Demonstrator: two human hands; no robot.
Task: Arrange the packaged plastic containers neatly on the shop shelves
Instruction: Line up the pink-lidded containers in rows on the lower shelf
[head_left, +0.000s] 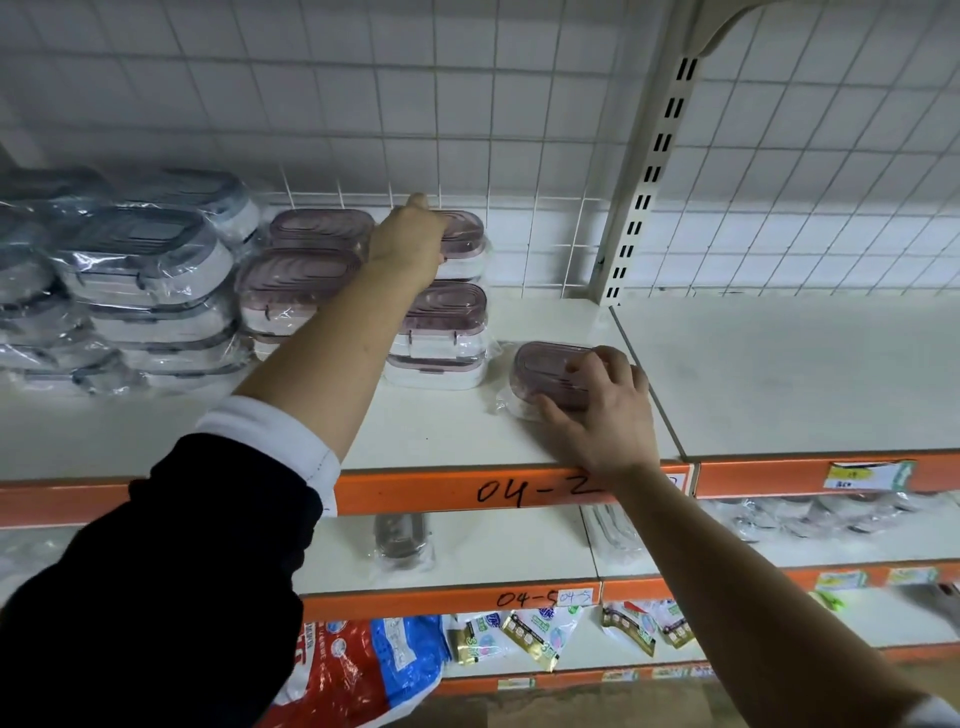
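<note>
Both arms stretch over the white shelf (441, 431). The left hand (410, 241) reaches far back to the top pink-lidded box (465, 234) of a rear stack; its fingers are hidden, so I cannot tell whether it grips. The right hand (597, 402) curls its fingers over a single wrapped container (545, 366) lying near the shelf's right end. Grey-lidded packs (140, 260) are piled at the left, and a wire grid (779, 182) stands behind

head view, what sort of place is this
Most likely a shop aisle: tiered shelves with orange edge strips hand-marked 04-2, paper price tags on the strips, and stacks of plastic-wrapped containers.
</note>
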